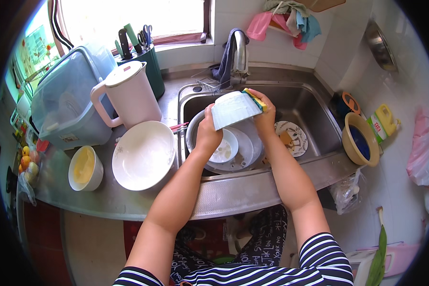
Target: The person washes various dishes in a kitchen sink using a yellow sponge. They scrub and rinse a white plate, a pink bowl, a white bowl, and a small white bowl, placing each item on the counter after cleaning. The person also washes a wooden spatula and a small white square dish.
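Observation:
Over the sink, my left hand (208,130) grips one side of a light bowl (236,109), which is tipped on its side. My right hand (266,111) presses a yellow and green scrubbing sponge (254,100) to the bowl's other side. Below them a metal basin (193,137) stands in the left part of the sink. Inside it lie a small white bowl (232,143) with cloudy liquid and what looks like a larger dish, partly hidden by my hands. A patterned plate (302,141) with a brownish piece on it rests on the sink floor at the right.
Left on the counter (128,203) are a large white bowl (143,153), a bowl with yellow contents (84,168), a pink kettle (134,96), a plastic dish box (68,107) and a knife block (152,71). Faucet (240,53) behind; tan basin (370,143) and yellow detergent bottle (382,123) right.

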{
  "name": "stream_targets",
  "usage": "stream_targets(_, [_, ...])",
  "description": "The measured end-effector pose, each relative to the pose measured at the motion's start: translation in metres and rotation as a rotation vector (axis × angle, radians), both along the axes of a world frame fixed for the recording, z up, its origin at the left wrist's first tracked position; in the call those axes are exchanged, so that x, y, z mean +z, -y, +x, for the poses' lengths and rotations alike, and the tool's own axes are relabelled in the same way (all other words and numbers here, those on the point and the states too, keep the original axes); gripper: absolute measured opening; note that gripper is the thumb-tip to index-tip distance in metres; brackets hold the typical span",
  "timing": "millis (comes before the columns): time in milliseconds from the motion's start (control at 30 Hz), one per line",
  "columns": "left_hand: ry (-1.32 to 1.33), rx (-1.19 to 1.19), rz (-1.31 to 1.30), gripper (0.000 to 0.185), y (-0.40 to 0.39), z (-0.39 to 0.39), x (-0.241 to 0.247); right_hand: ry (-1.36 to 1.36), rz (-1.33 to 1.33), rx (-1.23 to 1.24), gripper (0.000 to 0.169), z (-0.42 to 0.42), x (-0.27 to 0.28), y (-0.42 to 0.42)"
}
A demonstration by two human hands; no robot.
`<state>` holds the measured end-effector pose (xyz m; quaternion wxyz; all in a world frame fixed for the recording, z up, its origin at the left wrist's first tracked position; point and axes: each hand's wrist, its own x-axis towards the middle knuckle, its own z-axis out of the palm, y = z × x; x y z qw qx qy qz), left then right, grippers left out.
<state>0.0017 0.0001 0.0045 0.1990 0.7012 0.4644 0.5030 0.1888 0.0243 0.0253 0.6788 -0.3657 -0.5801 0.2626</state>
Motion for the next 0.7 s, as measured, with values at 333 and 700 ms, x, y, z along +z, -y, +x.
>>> stream_targets(333, [-0.158, 0.171, 0.08, 0.049, -0.002, -0.001, -0.007, 0.552, 0.449, -0.185, 0.037, -0.02, 0.027, 0.017])
stream_targets(700, [0.834, -0.574, -0.407, 0.056, 0.01, 0.027, -0.005, -0.745, -0.332, 0.299, 0.043, -0.013, -0.008, 0.0])
